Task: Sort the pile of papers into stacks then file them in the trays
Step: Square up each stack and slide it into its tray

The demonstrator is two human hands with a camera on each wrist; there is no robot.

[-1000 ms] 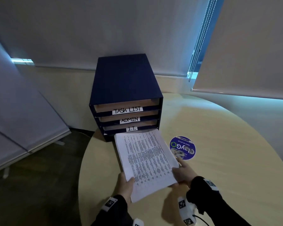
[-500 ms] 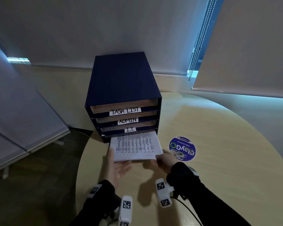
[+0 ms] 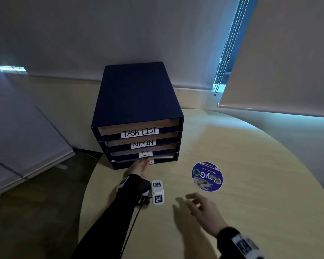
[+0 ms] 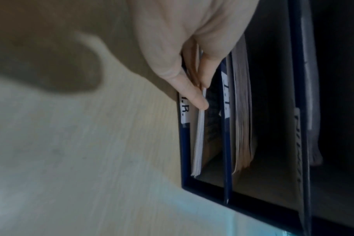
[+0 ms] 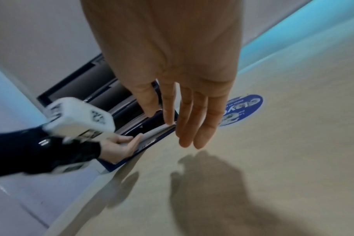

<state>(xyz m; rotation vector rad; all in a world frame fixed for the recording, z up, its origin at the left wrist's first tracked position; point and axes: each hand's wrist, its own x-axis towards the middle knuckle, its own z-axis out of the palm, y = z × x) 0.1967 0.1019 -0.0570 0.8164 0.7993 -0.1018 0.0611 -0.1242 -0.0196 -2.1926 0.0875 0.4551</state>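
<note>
A dark blue tray unit stands at the table's back left, with slots labelled TASK LIST, ADMIN and I.T. and a bottom slot whose label ends in ".R.". The printed paper stack lies almost fully inside that bottom slot. My left hand reaches into the slot mouth and pinches the stack's near edge between thumb and fingers. Empty, my right hand hovers over the table nearer to me, its fingers straight and spread. Another paper stack fills the I.T. slot.
A round blue sticker lies flat on the pale wooden table, right of the unit. The curved table edge drops to dark floor on the left. Window blinds hang behind.
The stack, held over the table in both hands a second ago, has slid into the bottom slot. The right hand has let go and drawn back; the left followed the papers in.
</note>
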